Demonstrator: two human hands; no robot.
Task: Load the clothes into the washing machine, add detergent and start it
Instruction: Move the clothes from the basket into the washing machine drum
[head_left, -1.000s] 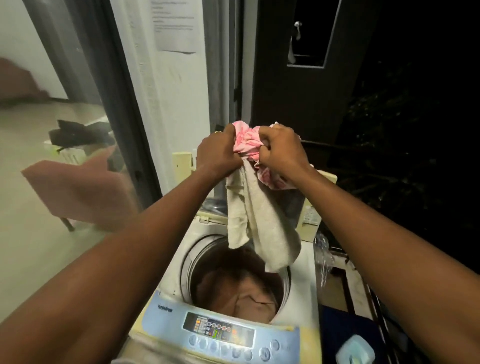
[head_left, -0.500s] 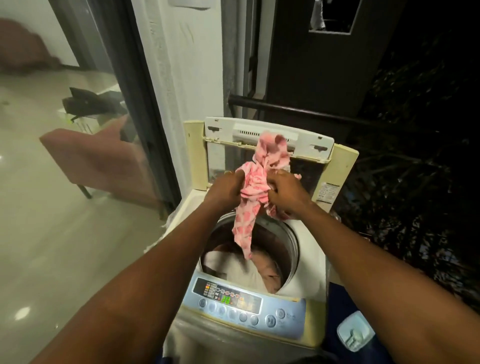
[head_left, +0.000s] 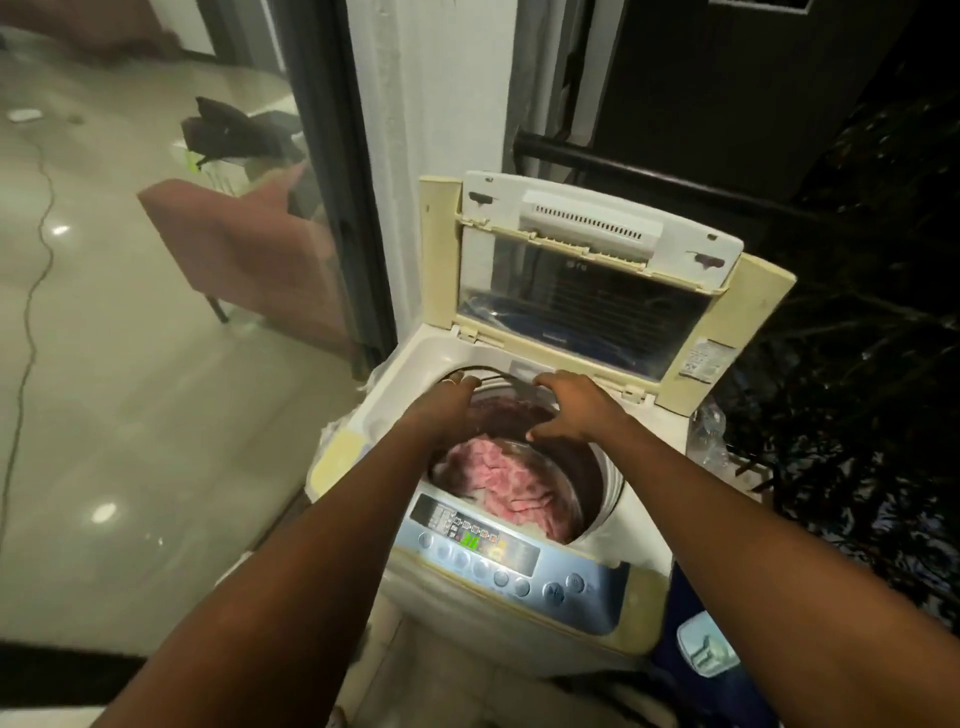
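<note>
Nearest, both forearms reach fwd over the washing machine (head_left: 644, 525). Control panel (head_left: 498, 551) at front edge, green digits lit. Pink cloth (head_left: 498, 480) lies inside the drum (head_left: 582, 483), on top of the load, touching neither hand. Left hand (head_left: 444, 402) over drum's back-left rim, fingers loosely curled, holding nothing. Right hand (head_left: 569, 402) palm down over back of drum, fingers spread, empty. Lid (head_left: 587, 280) folded upright behind. Bottle cap (head_left: 706, 649) low right, beside machine. Glass door (head_left: 156, 312) to the left.
</note>
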